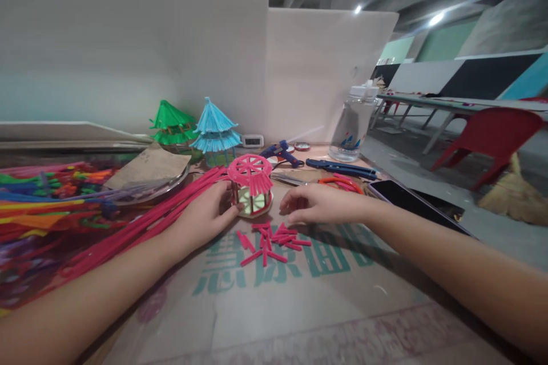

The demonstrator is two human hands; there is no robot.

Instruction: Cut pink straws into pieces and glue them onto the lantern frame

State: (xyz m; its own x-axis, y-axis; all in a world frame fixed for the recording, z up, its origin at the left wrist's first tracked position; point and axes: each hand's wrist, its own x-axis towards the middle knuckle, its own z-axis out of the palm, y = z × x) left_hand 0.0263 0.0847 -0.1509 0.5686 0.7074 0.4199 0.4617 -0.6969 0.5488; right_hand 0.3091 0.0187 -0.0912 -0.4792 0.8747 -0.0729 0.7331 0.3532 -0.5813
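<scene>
A small round pavilion model (250, 182) made of pink pipe cleaners stands on the table, with a spoked top ring, a short fringe along part of its roof, posts and a pale base. My left hand (214, 205) grips it at its left side, thumb on the base edge. My right hand (310, 203) hovers just to the right, fingers curved and apart from the thumb, with nothing visible between them. Short cut pink pipe cleaner pieces (268, 242) lie heaped in front of the model. Long pink pipe cleaners (158, 217) run beneath and beside my left forearm.
Behind stand a green pavilion (171, 122) and a blue pavilion (216, 131). A glue gun (282, 152), a blue utility knife (340, 168), orange-handled scissors (342, 183), a water bottle (351, 125) and a phone (415, 205) lie around the right. Colourful pipe cleaners (55, 182) fill the left.
</scene>
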